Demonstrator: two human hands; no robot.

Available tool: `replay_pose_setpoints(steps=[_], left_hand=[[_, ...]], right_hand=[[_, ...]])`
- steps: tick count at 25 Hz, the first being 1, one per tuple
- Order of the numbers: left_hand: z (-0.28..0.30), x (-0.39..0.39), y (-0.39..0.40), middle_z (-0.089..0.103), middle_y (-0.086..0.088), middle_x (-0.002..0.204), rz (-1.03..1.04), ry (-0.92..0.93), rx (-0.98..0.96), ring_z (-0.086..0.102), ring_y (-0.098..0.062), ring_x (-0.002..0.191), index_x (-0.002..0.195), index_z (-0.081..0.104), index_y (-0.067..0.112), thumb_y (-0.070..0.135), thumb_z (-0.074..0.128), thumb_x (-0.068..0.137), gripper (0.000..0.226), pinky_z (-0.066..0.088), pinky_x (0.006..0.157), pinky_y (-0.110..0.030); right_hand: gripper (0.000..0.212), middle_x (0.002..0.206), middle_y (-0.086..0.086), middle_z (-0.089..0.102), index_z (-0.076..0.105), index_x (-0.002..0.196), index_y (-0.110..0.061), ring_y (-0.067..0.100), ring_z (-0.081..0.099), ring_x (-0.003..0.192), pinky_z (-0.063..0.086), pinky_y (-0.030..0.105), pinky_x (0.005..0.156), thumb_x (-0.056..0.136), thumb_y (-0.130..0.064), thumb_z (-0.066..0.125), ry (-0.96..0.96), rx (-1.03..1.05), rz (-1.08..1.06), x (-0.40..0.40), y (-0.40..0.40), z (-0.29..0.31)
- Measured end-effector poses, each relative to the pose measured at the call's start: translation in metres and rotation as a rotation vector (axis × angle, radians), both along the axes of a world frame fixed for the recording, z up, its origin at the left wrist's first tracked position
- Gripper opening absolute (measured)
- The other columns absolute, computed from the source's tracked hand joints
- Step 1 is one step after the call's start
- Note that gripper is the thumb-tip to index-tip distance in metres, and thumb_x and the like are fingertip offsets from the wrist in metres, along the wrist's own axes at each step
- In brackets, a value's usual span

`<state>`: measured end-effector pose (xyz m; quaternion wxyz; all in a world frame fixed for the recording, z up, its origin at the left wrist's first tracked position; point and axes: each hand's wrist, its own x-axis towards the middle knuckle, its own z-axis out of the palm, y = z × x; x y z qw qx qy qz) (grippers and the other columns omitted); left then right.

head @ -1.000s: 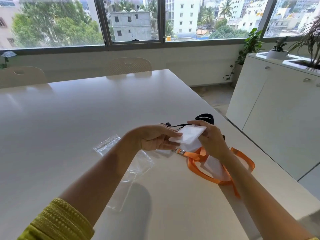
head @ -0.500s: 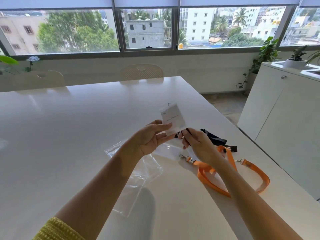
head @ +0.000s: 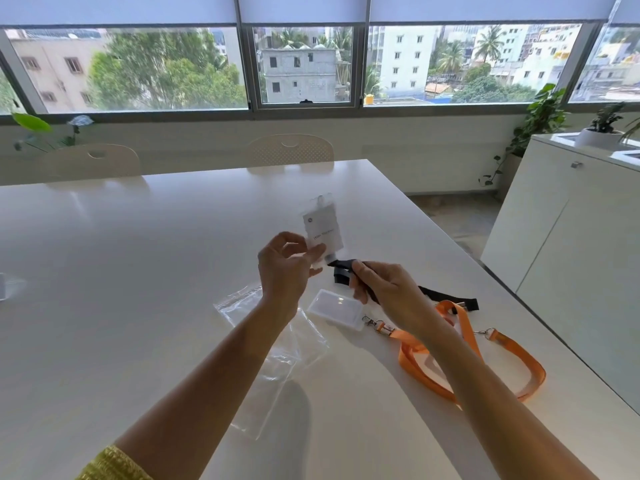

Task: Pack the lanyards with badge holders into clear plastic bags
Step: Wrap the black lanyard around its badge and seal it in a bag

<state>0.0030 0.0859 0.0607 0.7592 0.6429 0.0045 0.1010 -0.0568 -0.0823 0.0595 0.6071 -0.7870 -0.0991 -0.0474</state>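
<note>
My left hand (head: pixel 285 268) pinches the lower edge of a clear badge holder (head: pixel 322 226) with a white card inside, held upright above the white table (head: pixel 138 271). My right hand (head: pixel 384 289) grips the black lanyard (head: pixel 446 295) close to the holder; its tail trails right across the table. A second badge holder (head: pixel 334 309) lies flat below my hands, clipped to an orange lanyard (head: pixel 519 355) looped at the right. Clear plastic bags (head: pixel 284 355) lie under my left forearm.
Two pale chairs (head: pixel 290 148) stand at the table's far side below the windows. A white cabinet (head: pixel 571 237) with potted plants stands to the right, past the table's right edge (head: pixel 485 271). A small clear object (head: pixel 3 287) sits at the far left.
The badge holder has been lifted from near the table and turned upright. My right hand moved from the holder onto the black lanyard, and the second holder on the orange lanyard is now uncovered.
</note>
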Motion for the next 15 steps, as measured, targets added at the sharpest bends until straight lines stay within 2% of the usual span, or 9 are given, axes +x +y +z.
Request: replay_pose_setpoints(steps=[1, 3, 4, 6, 9, 11, 15], left_hand=[[-0.001, 0.0, 0.001, 0.079, -0.002, 0.082, 0.03, -0.059, 0.118, 0.077, -0.016, 0.073, 0.073, 0.065, 0.015, 0.006, 0.089, 0.073, 0.025, 0.064, 0.06, -0.036], [-0.003, -0.001, 0.003, 0.079, 0.004, 0.079, 0.05, -0.138, 0.305, 0.077, -0.011, 0.068, 0.073, 0.069, 0.019, 0.011, 0.09, 0.072, 0.022, 0.064, 0.062, -0.039], [-0.005, -0.002, 0.004, 0.079, 0.008, 0.077, 0.041, -0.168, 0.367, 0.076, -0.009, 0.067, 0.072, 0.071, 0.022, 0.014, 0.09, 0.072, 0.021, 0.064, 0.064, -0.04], [-0.007, -0.004, 0.006, 0.078, 0.012, 0.074, -0.006, -0.211, 0.434, 0.076, -0.006, 0.068, 0.071, 0.074, 0.029, 0.017, 0.089, 0.073, 0.019, 0.064, 0.066, -0.04], [-0.007, -0.01, 0.01, 0.079, 0.011, 0.074, -0.138, -0.223, 0.427, 0.077, -0.009, 0.068, 0.074, 0.077, 0.04, 0.022, 0.089, 0.073, 0.022, 0.064, 0.063, -0.034], [-0.007, -0.014, 0.013, 0.079, 0.01, 0.076, -0.227, -0.22, 0.42, 0.077, -0.012, 0.068, 0.079, 0.078, 0.041, 0.024, 0.09, 0.073, 0.022, 0.063, 0.06, -0.03], [-0.005, -0.02, 0.017, 0.081, -0.004, 0.089, -0.414, -0.164, 0.343, 0.079, -0.026, 0.076, 0.095, 0.08, 0.018, 0.016, 0.09, 0.07, 0.027, 0.065, 0.064, -0.038]], right_hand=[[0.039, 0.058, 0.001, 0.061, 0.068, 0.075, -0.012, 0.028, 0.046, 0.061, 0.038, 0.035, 0.063, 0.105, -0.025, 0.045, 0.0, 0.08, 0.011, 0.0, 0.001, 0.006], [0.036, 0.06, -0.001, 0.068, 0.07, 0.081, -0.009, 0.019, 0.061, 0.062, 0.047, 0.02, 0.062, 0.104, -0.019, 0.045, -0.022, 0.222, 0.004, 0.001, 0.0, 0.018], [0.034, 0.065, -0.001, 0.073, 0.072, 0.086, -0.007, 0.012, 0.068, 0.069, 0.05, 0.014, 0.065, 0.104, -0.017, 0.045, -0.045, 0.266, -0.007, 0.002, -0.002, 0.024], [0.03, 0.084, 0.002, 0.079, 0.075, 0.097, -0.006, 0.008, 0.072, 0.087, 0.052, 0.011, 0.072, 0.104, -0.017, 0.047, -0.112, 0.309, -0.025, 0.006, -0.006, 0.032], [0.025, 0.101, 0.0, 0.079, 0.073, 0.11, -0.007, 0.005, 0.071, 0.101, 0.049, 0.01, 0.083, 0.102, -0.014, 0.051, -0.24, 0.312, -0.087, 0.013, -0.013, 0.039], [0.024, 0.107, -0.002, 0.077, 0.07, 0.117, -0.007, 0.009, 0.069, 0.11, 0.047, 0.013, 0.093, 0.102, -0.009, 0.051, -0.31, 0.297, -0.092, 0.019, -0.02, 0.042], [0.03, 0.116, 0.009, 0.073, 0.063, 0.125, 0.001, 0.02, 0.065, 0.119, 0.045, 0.032, 0.108, 0.104, -0.006, 0.044, -0.288, 0.249, -0.038, 0.036, -0.037, 0.039]])
